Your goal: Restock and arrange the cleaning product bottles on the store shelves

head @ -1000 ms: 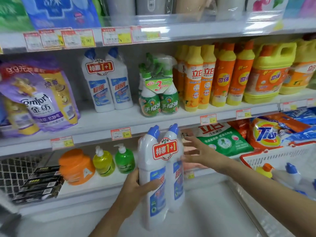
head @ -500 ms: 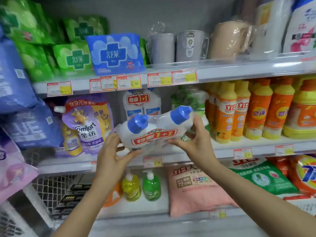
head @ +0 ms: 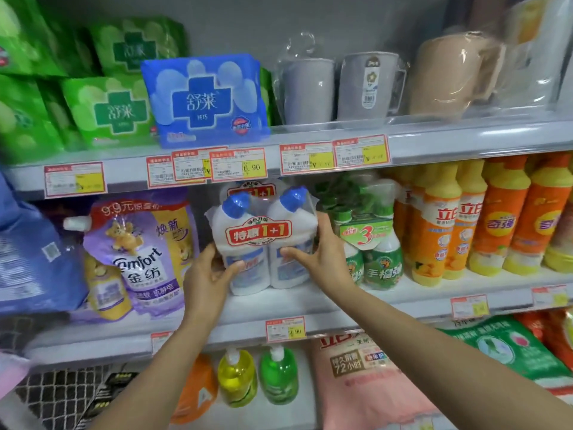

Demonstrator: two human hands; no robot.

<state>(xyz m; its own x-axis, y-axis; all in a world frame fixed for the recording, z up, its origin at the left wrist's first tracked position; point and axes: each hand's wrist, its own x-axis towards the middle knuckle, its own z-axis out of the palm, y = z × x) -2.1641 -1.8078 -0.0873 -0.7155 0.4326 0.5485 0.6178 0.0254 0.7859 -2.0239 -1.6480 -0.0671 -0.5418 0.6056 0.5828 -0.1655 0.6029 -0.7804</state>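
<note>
Head view shows our fingers [head: 234, 265] clamped on both flanks of the twin pack [head: 263, 240]. The left hand [head: 207, 280] presses its thumb on the front of the left bottle, with its other fingers curled out of sight round the side. The right hand [head: 324, 259] lays its thumb across the right bottle and wraps its fingers round the pack's 3 o'clock edge.

The pack stands upright, blue caps up, with its base at the middle shelf [head: 310, 305]. We cannot tell whether its weight rests there yet. At its 12 o'clock, directly behind, a second twin pack [head: 248, 190] shows only its top. The purple softener pouch [head: 148, 259] leans at 9 o'clock. The green spray pack [head: 369, 252] sits at 3 o'clock, just beside our right knuckles, with the orange bottles [head: 446, 225] beyond it.

We judge the step to be seating this pack in front of its mate. We should lower it until both bases sit flat, then push it straight towards 12 o'clock until it meets the pack behind. The red label should face out, squarely above the price tag [head: 285, 328] at 6 o'clock. The gap looks narrow, so our right fingers are best drawn out forwards rather than sideways, or they may drag the spray pack. The wrap looks loose and probably slippery, so we should grip the bottle bodies.
</note>
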